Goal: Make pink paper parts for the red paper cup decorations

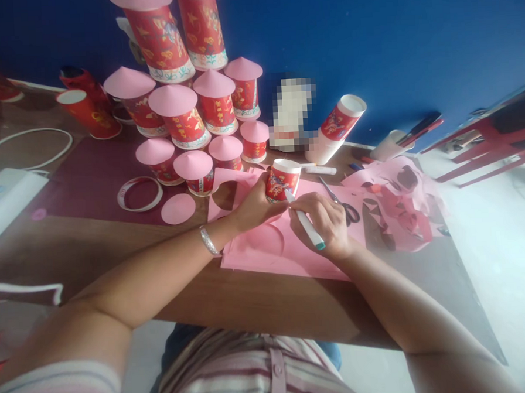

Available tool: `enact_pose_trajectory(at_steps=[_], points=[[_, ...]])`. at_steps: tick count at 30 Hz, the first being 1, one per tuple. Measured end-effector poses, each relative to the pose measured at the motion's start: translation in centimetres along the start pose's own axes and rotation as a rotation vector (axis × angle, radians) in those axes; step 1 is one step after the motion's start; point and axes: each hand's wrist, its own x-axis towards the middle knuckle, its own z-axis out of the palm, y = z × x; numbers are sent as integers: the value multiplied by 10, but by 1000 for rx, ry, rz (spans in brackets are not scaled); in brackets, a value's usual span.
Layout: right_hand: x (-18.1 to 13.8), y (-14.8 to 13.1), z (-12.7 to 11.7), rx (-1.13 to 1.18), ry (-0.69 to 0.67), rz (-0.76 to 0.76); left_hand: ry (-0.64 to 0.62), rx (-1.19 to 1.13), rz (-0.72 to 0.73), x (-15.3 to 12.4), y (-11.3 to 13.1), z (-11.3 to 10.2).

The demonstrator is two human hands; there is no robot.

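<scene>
My left hand [258, 204] is wrapped round a red paper cup [281, 181] with a white rim and a coloured print. Between the fingers of my right hand [324, 219] is a white marker [307, 224] with a teal end. Its tip meets or nearly meets the cup's lower side; exact contact cannot be made out. Both hands are above pink paper sheets [256, 246]. A marker cap or second white marker [320, 170] lies behind the cup. Dark-handled scissors [344, 207] rest just right of my right hand.
Red cups with pink cone tops [179, 121] stand in groups at the back left. A tape roll [140, 194] and a pink disc [178, 209] lie before them. Cut pink scraps [404, 212] are on the right. Stacked cups [336, 128] lean near the blue wall [368, 38].
</scene>
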Motion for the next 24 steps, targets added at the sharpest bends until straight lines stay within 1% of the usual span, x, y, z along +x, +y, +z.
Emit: enact_pose_trajectory(at_steps=[10,24], points=[[-1,0,3,27,-1,-2,-22,15,-33,0,3,3],[-5,0,2,61,-50,-11,0,-31,-46,-1,8,3]])
